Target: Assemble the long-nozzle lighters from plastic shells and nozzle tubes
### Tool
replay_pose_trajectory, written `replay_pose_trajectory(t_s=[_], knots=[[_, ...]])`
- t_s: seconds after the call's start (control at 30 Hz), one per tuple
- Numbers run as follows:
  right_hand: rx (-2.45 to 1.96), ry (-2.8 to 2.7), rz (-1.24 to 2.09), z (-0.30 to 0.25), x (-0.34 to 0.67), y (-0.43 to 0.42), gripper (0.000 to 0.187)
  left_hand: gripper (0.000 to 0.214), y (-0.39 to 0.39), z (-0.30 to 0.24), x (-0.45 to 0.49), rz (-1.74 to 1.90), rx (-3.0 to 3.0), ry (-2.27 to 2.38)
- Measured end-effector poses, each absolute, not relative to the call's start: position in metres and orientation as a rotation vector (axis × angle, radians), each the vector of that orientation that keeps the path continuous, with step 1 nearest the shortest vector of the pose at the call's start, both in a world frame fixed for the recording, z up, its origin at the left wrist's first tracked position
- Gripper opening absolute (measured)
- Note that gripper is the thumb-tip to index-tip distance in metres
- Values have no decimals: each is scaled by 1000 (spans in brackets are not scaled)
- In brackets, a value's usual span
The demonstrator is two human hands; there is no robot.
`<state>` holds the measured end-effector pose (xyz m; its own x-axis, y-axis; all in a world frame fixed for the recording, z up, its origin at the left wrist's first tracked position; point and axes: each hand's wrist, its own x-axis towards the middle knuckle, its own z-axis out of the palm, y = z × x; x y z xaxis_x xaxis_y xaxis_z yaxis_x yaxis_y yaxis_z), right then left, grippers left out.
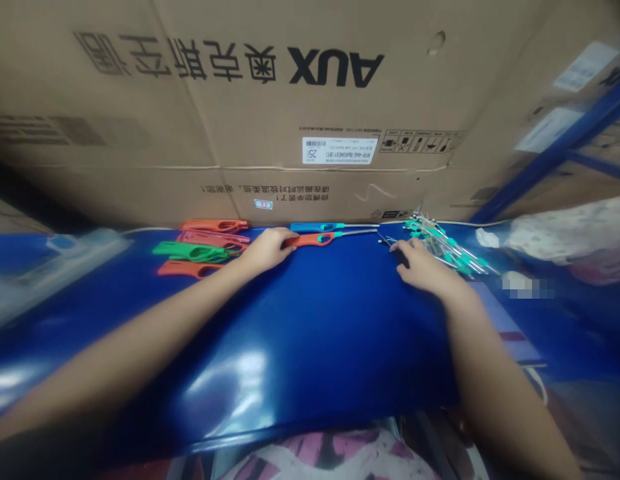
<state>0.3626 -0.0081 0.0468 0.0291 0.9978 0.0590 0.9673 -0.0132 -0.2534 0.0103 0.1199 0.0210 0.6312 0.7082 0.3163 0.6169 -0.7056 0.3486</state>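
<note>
My left hand (271, 251) is closed on the handle end of an orange gas lighter (314, 239), whose teal collar and metal tube point right. Just behind it lies a blue gas lighter (310, 227), also fitted with a tube. My right hand (421, 268) is closed, with a dark, thin-tipped tool (401, 257) between thumb and fingers; its exact kind is unclear. The tip reaches toward the orange lighter's tube end. Beside that hand is a pile of metal lighter tubes with teal collars (447, 247).
Left of my left hand lie orange, pink and green lighter handles (197, 251) without tubes. A large cardboard box (270, 133) stands behind the blue table (310, 333). At far left is a clear plastic container (65, 267); white bags (555, 233) lie at right.
</note>
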Motion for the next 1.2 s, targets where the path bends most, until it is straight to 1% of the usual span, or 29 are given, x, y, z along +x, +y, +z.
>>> replay_pose_trajectory(t_s=[0.13, 0.37, 0.6, 0.73, 0.9, 0.97, 1.03, 1.2], knots=[[-2087, -2041, 204, 51, 360, -9, 44, 26, 126, 21, 15, 675, 2652, 1076], [-2138, -2049, 210, 57, 360, -10, 34, 25, 121, 23, 21, 681, 2689, 1131], [-2265, -2067, 211, 49, 362, -9, 43, 26, 94, 32, 19, 671, 2772, 1206], [-2348, -2036, 161, 45, 365, -6, 45, 28, 79, 41, -2, 631, 2808, 1225], [-2378, -1994, 62, 42, 364, -4, 39, 32, 84, 68, -64, 591, 2791, 1330], [-2361, -1993, 9, 41, 361, -4, 38, 36, 88, 79, -93, 471, 2810, 1290], [-2294, -2002, -71, 40, 357, -3, 40, 42, 91, 86, -119, 367, 2798, 1356], [-1879, -2133, -204, 35, 345, -2, 39, 52, 89, 83, -155, 328, 2729, 1509]])
